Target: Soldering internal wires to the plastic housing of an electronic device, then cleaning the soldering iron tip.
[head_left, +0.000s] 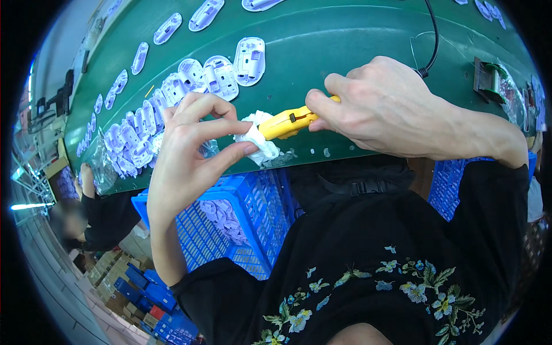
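My right hand (374,109) is wrapped round a yellow glue gun (284,123), whose front end points left. A crumpled white tissue (260,138) sits against that front end, so the nozzle is hidden. My left hand (198,135) pinches the tissue between thumb and fingers. Both hands are over the near edge of the green table (356,63). Just beyond my left hand lie several pale lilac plastic shell parts (220,77), and one more (249,61) lies apart near the middle.
A pile of lilac parts (129,141) and clear plastic film (103,167) lie at left. A black cable (435,34) runs behind my right wrist. Below the table edge is a blue crate (253,207) holding parts. Another person (109,221) is at far left. A dark stand (489,83) is at right.
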The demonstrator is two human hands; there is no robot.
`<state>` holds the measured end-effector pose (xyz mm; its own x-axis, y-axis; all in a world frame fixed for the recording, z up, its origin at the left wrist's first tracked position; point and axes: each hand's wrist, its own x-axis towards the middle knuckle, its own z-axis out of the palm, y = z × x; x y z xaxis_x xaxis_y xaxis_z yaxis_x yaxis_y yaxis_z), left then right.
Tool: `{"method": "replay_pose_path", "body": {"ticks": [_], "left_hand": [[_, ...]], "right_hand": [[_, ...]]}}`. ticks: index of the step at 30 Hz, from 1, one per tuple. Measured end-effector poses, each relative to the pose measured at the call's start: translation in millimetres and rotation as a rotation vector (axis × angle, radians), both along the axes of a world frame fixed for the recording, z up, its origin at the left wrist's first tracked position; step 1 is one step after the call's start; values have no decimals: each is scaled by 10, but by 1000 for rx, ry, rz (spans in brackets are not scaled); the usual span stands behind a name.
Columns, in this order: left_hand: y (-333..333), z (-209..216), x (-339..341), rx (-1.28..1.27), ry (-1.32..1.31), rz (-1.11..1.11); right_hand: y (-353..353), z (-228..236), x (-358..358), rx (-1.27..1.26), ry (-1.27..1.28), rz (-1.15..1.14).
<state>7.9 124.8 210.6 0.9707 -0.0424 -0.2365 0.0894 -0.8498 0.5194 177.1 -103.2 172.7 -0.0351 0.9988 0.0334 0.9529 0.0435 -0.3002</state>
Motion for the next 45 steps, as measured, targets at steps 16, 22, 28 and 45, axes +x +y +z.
{"method": "replay_pose_path", "body": {"ticks": [16,22,28,45], "left_hand": [[16,153,48,147,-22,-182],[48,158,38,135,-20,-212],[156,66,64,89,-81,-226],[-51,-44,-59,120,-294,-120]], "right_hand": [[-4,52,7,-17,78,-18],[-9,58,16,-25,105,-1],[26,33,19,-29,96,3],[36,165,58,-69,65,-36]]}}
